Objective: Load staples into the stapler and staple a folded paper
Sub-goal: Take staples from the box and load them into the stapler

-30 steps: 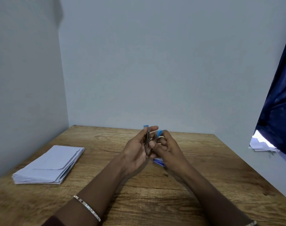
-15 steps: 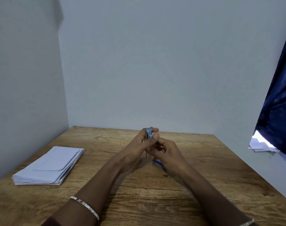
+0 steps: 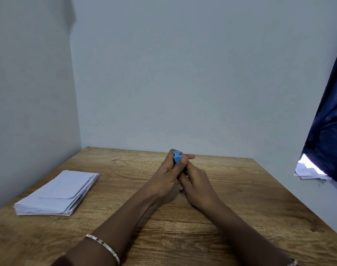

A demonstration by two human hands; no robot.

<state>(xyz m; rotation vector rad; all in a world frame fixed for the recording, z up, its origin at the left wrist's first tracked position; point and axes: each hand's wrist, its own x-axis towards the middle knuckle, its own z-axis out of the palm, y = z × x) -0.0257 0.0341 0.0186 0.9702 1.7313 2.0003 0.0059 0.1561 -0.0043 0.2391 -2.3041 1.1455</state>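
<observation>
A small blue stapler (image 3: 177, 157) stands upright between both hands above the middle of the wooden table (image 3: 240, 198). My left hand (image 3: 163, 181) wraps its left side, thumb pressed on the blue top. My right hand (image 3: 197, 184) holds it from the right, fingers curled around its lower part. Only the stapler's blue end shows; the rest is hidden by fingers. A stack of folded white papers (image 3: 58, 193) lies at the table's left side, apart from both hands.
A small dark blue object (image 3: 183, 191) lies on the table beneath my hands, mostly hidden. Grey walls close off the back and left. A dark blue curtain (image 3: 329, 127) hangs at the right, with loose white papers (image 3: 309, 172) below it.
The stapler was spread open with its metal track showing; its blue top has since come down and it now looks closed between my hands. The hands stayed in place.
</observation>
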